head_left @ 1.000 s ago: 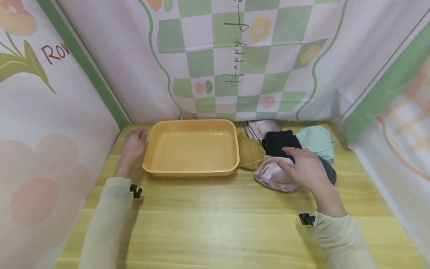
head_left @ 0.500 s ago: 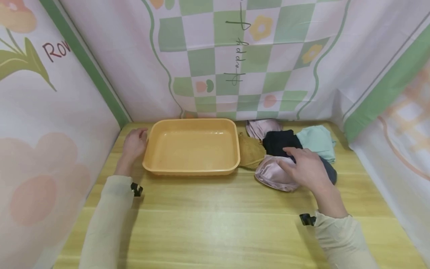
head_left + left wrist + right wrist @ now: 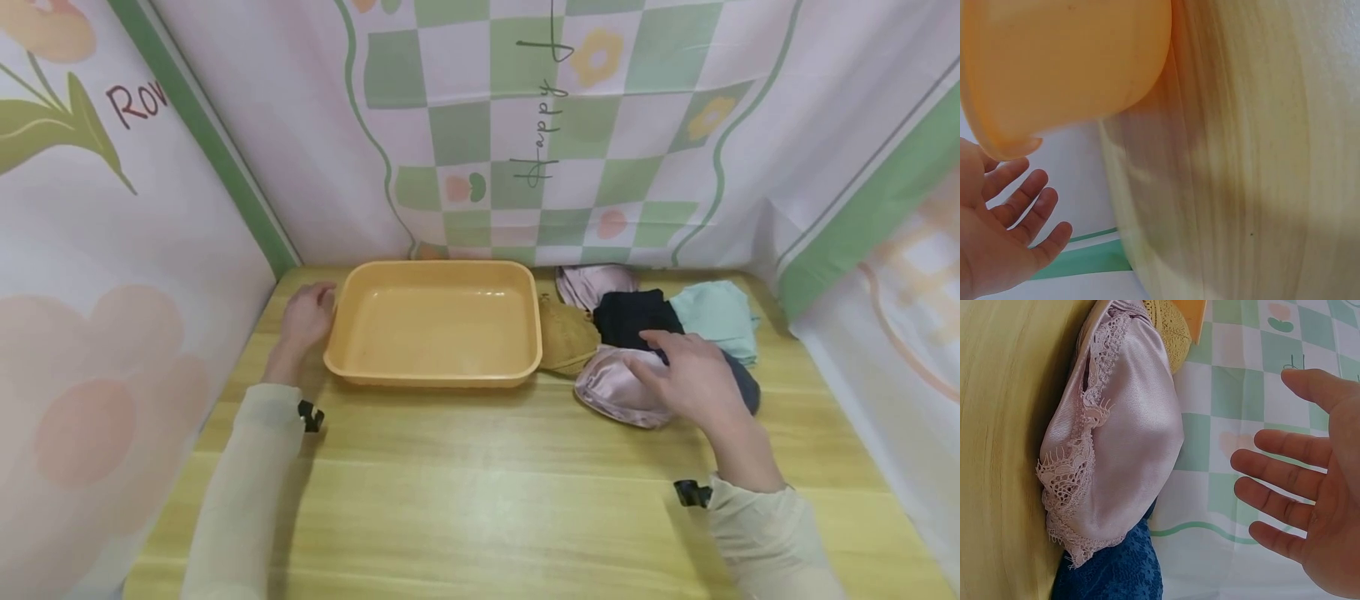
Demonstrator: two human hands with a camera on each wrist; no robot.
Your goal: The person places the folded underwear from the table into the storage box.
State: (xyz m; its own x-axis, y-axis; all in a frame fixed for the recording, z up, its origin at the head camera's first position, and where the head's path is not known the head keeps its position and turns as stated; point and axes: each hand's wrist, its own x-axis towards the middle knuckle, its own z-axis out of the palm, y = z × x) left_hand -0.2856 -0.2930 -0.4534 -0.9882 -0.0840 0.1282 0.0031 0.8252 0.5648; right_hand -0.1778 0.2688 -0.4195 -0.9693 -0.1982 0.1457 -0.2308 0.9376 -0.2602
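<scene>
Over the last 1 second your 2 hands have hardly shifted; only the head view has swung slightly, so every garment remains unlifted. Your right hand (image 3: 693, 371) has its fingers spread and holds nothing; the front pink satin garment (image 3: 1129, 437) lies on the table (image 3: 480, 500) beneath it, apart from the fingers, beside the dark blue garment (image 3: 1116, 569). Your left hand (image 3: 307, 315), fingers loosely spread, grips nothing beside the orange tray (image 3: 431, 381); whether it touches the rim, you cannot tell
</scene>
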